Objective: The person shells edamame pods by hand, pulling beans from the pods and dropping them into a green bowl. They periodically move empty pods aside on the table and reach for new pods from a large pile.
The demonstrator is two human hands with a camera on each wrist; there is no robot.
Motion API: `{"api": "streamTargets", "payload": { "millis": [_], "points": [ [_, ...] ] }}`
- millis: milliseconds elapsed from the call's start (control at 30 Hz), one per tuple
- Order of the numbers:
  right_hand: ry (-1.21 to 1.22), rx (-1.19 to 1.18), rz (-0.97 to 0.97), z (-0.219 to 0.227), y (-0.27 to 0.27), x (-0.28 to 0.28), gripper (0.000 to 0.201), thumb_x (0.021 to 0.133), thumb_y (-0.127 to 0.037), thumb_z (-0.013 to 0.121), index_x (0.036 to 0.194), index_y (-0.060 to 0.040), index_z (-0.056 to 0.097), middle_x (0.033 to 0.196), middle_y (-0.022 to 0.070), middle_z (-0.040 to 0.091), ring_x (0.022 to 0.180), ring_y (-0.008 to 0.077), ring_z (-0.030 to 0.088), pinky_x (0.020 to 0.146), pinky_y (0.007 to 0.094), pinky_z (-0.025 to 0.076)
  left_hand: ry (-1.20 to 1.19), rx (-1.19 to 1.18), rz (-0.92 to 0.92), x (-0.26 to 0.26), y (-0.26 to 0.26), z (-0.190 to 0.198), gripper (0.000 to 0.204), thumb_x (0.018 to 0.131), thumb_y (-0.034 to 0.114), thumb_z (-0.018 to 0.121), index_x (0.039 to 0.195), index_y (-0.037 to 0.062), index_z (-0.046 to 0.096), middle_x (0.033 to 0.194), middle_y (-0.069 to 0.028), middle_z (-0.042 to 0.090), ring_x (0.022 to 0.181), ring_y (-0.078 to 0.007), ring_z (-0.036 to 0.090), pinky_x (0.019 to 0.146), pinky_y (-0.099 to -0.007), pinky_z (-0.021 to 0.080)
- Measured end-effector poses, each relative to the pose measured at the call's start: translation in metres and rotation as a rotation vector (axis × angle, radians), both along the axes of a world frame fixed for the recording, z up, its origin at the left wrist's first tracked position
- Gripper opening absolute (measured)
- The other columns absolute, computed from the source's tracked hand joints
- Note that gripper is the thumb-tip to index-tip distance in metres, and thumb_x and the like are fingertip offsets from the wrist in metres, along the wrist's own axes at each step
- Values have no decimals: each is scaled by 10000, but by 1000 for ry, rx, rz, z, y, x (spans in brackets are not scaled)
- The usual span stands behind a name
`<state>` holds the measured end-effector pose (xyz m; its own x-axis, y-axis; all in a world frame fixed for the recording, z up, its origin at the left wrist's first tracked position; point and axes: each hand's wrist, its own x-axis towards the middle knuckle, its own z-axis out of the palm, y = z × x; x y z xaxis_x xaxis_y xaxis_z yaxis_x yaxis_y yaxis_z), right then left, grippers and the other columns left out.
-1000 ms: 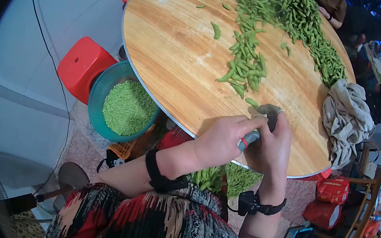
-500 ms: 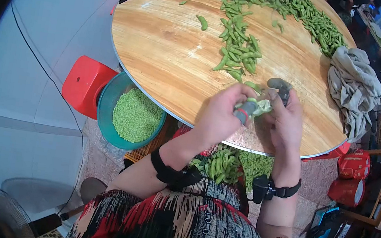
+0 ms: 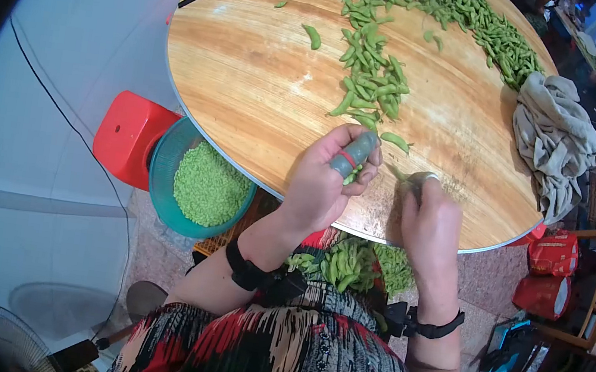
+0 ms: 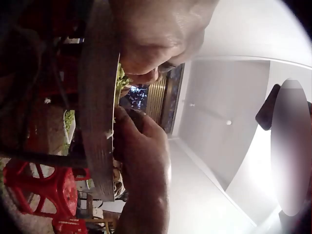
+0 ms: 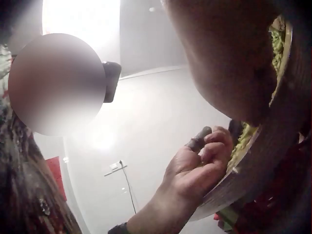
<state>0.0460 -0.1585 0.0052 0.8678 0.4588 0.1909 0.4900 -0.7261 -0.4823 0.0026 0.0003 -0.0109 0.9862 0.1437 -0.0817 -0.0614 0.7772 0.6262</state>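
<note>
L hand [image 5: 197, 168] nr tbl [image 5: 228, 189] w/ grn pods [image 5: 240, 147].

Table [image 3: 253, 67]: smooth wood-grain top, slight gloss. Stool [image 3: 122, 151]: smooth plastic. Basin [image 3: 160, 183]: plastic. Towel [image 3: 555, 145]: matt, wrinkled cloth. Thumb cover [image 3: 363, 146]: smooth, matt, rubber-like.

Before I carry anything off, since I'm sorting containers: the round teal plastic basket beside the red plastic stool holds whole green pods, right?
The contents are wrong: the head view shows shelled green beans in the round teal plastic basket beside the red plastic stool.
</note>
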Motion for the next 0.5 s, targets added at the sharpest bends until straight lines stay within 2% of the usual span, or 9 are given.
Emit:
{"api": "streamTargets", "payload": {
  "millis": [33, 100, 133, 167, 233, 300, 367, 400, 500],
  "points": [
    [-2, -3, 1, -1, -6, 3, 206, 789, -156, 636, 853, 15, 540, 665, 209, 569, 614, 358, 568, 555, 407, 447, -22, 31, -5, -1, -1, 0, 175, 885, 64, 413, 1041, 35, 488, 842, -45, 490, 638, -86, 429, 485, -151, 290],
    [420, 429, -5, -4, -18, 8, 204, 793, -157, 643, 867, 21, 577, 692, 179, 591, 618, 279, 589, 593, 355, 466, -49, 62, -17, 0, -3, -1, 190, 878, 56, 409, 1049, 33, 488, 832, -42, 489, 630, -80, 421, 482, -152, 287],
    [612, 432, 18, 8, -23, 7, 178, 802, -145, 635, 863, 18, 597, 708, 127, 607, 624, 193, 569, 619, 307, 460, -72, 65, 1, 0, -4, -3, 207, 867, 42, 410, 1058, 32, 488, 825, -41, 490, 624, -77, 416, 477, -153, 284],
    [612, 435, 13, 16, -32, 9, 178, 802, -145, 635, 863, 18, 597, 708, 127, 607, 624, 193, 569, 619, 307, 460, -96, 69, 19, 0, -4, -4, 225, 856, 29, 411, 1067, 31, 488, 818, -39, 491, 619, -73, 411, 472, -154, 282],
    [628, 217, 798, 25, -47, 15, 180, 804, -152, 633, 883, 7, 603, 732, 108, 620, 661, 169, 576, 628, 307, 457, -82, 51, 56, -3, -3, -2, 236, 856, 27, 406, 1077, 35, 488, 815, -37, 491, 614, -73, 412, 473, -153, 282],
    [676, 294, 695, 28, -39, 15, 211, 800, -177, 638, 917, -5, 602, 742, 130, 610, 702, 196, 596, 647, 304, 459, -68, 26, 96, -3, -4, 0, 248, 856, 25, 401, 1087, 40, 488, 812, -35, 492, 610, -73, 412, 474, -152, 282],
    [277, 182, 82, 36, -9, 25, 219, 784, -177, 643, 912, -8, 588, 727, 177, 607, 714, 273, 621, 644, 353, 475, -62, 55, 103, -2, -7, 2, 256, 852, 8, 405, 1091, 47, 488, 805, -32, 491, 603, -73, 412, 473, -155, 285],
    [273, 185, 81, 29, 0, 33, 219, 784, -177, 643, 912, -8, 588, 727, 177, 607, 714, 273, 621, 644, 353, 475, -65, 57, 102, -2, -8, 2, 256, 852, 8, 405, 1091, 47, 488, 805, -32, 491, 603, -73, 412, 473, -155, 285],
    [-83, -9, 119, 4, 18, 48, 187, 772, -146, 630, 879, -5, 568, 698, 209, 598, 675, 346, 599, 612, 410, 472, -75, 144, 111, -5, -10, 1, 276, 846, -14, 427, 1097, 53, 520, 814, -32, 511, 615, -66, 428, 483, -142, 288]
  ]
}}
